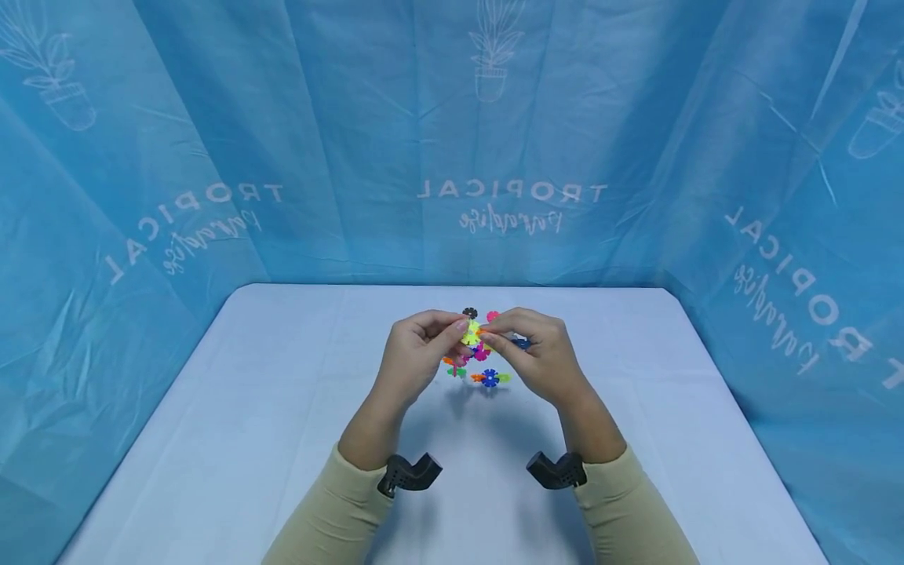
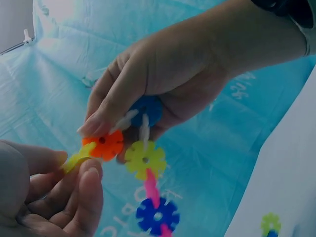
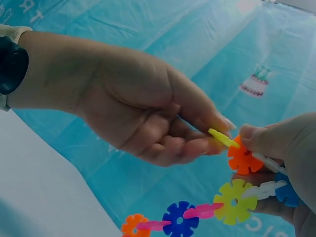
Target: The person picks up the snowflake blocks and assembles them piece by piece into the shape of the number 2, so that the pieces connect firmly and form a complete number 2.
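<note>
My left hand (image 1: 413,357) pinches a yellow notched flower-shaped disc (image 3: 224,138) between thumb and fingers. The disc appears edge-on in both wrist views, meeting the rim of an orange disc (image 2: 102,145). That orange disc is held between the thumb and fingers of my right hand (image 1: 540,353). A white disc (image 3: 269,163) links it to a blue disc (image 2: 147,111) partly inside the right hand's fingers. From there the chain hangs down through another white piece, a lime disc (image 3: 236,202), a pink disc (image 3: 203,211) and a darker blue disc (image 3: 180,219).
Beyond the hands are a black disc (image 1: 469,313) and a pink disc (image 1: 493,316). Nearer are a blue disc (image 1: 490,378) with orange and lime pieces beside it, and a green piece (image 1: 456,372). The white table (image 1: 297,439) meets blue printed curtains (image 1: 353,157) at back and sides.
</note>
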`<state>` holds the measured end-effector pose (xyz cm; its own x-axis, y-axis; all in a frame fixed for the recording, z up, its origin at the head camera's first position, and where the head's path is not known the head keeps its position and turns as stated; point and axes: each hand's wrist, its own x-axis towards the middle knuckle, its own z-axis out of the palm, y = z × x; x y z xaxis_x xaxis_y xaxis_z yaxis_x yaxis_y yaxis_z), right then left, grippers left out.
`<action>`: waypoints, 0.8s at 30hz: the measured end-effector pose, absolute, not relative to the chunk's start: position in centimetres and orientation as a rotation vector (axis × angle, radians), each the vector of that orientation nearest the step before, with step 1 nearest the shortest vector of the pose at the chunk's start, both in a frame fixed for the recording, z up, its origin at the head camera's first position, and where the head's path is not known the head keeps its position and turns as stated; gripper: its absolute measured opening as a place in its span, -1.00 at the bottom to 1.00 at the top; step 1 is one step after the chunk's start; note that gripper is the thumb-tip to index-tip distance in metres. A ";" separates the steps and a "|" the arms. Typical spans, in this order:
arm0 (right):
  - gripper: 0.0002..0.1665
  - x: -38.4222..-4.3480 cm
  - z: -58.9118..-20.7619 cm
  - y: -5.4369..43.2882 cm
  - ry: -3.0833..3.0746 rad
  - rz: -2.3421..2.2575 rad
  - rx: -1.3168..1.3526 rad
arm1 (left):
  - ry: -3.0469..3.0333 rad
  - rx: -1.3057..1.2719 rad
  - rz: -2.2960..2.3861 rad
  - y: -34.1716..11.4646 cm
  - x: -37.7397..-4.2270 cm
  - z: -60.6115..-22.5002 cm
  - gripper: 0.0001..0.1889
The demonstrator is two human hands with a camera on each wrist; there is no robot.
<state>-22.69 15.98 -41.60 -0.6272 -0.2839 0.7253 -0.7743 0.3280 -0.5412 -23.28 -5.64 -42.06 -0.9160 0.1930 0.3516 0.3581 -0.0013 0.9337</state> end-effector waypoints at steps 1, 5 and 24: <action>-0.87 -22.7 -41.6 16.1 -2.092 1.268 0.923 | -2.146 -0.579 -2.024 -5.8 -23.5 -42.1 -0.73; -0.89 -22.8 -41.3 17.3 -2.092 1.314 0.870 | -2.175 -0.464 -1.869 -7.0 -24.7 -42.7 -0.76; -0.71 -23.1 -41.0 20.8 -2.061 1.423 0.882 | -3.079 -0.251 -0.700 -4.4 -37.6 -53.3 -0.52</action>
